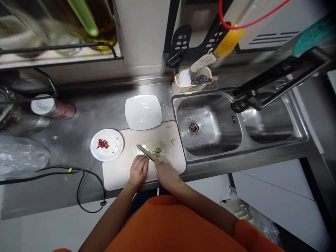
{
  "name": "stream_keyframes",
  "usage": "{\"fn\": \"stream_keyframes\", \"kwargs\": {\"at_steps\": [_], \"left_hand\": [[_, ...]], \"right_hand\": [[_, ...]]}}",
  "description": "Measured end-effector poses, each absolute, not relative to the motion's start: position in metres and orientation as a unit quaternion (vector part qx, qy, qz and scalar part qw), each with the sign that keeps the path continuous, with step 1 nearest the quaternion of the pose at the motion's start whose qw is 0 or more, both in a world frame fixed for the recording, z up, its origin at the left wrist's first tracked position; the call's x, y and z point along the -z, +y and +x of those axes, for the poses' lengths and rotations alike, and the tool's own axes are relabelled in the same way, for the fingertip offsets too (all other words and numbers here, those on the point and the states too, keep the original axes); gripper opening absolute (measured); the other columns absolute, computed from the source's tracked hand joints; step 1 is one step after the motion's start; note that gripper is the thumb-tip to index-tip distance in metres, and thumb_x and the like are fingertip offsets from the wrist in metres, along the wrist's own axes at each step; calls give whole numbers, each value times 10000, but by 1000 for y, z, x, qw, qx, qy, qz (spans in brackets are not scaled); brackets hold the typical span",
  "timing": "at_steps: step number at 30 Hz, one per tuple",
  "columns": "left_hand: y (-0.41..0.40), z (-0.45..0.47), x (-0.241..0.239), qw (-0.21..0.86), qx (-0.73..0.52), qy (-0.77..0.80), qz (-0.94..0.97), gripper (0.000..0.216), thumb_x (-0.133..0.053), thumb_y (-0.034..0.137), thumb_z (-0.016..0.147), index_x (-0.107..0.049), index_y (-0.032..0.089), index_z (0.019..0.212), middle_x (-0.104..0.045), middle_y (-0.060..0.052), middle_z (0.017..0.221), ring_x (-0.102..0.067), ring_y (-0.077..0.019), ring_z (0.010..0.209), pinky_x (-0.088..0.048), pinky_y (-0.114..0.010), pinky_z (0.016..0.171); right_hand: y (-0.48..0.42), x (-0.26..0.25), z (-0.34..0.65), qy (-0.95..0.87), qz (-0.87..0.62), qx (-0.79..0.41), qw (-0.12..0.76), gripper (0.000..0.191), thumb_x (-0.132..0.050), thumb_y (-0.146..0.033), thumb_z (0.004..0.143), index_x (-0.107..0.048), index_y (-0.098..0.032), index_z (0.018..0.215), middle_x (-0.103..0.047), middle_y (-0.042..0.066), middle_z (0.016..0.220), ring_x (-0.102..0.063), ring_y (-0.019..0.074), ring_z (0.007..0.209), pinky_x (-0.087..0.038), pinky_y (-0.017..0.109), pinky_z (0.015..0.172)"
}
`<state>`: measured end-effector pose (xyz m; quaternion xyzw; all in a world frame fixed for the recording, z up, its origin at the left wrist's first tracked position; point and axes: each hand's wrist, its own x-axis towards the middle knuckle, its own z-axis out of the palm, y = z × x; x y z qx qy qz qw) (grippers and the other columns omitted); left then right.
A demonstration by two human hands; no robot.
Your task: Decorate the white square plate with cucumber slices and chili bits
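My right hand (166, 174) is closed round the handle of a kitchen knife (144, 151), whose blade points up and to the left across the cutting board (118, 177). Close beside the blade, my left hand (139, 169) rests on the board with its fingers curled; whatever they hold is hidden. A few thin green-rimmed slices, seemingly cucumber (157, 152), lie just past the knife. Farther right on the board is a pale green end piece (173, 141). Wet spots glisten around the blade.
A white plate with small red pieces (103, 144) overlaps the board's left corner. Behind the board sits a square white dish (143, 112). To the right is a steel sink (210, 126) under a black faucet (246, 101). A black cable (78, 189) loops at left.
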<state>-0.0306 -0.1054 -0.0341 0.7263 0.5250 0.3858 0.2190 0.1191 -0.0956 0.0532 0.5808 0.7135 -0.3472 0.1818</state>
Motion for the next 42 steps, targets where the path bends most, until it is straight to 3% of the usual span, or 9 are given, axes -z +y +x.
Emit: {"fn": "stream_keyframes", "kwargs": {"at_steps": [23, 42], "left_hand": [[-106, -31, 35, 200, -370, 531, 736, 137, -486, 155, 854, -613, 171, 903, -648, -79, 887, -602, -183, 908, -500, -389, 867], [-106, -31, 36, 204, -373, 531, 733, 125, -498, 132, 840, -605, 173, 890, -638, -74, 877, -597, -181, 904, -501, -392, 862]], "right_hand": [[-109, -89, 144, 674, 581, 384, 245, 348, -289, -50, 865, -475, -159, 1139, -645, 126, 932, -643, 217, 860, -460, 263, 659], [-108, -86, 141, 672, 579, 391, 245, 337, -276, -47, 867, -476, -151, 1117, -636, 126, 932, -641, 218, 867, -462, 260, 658]]}}
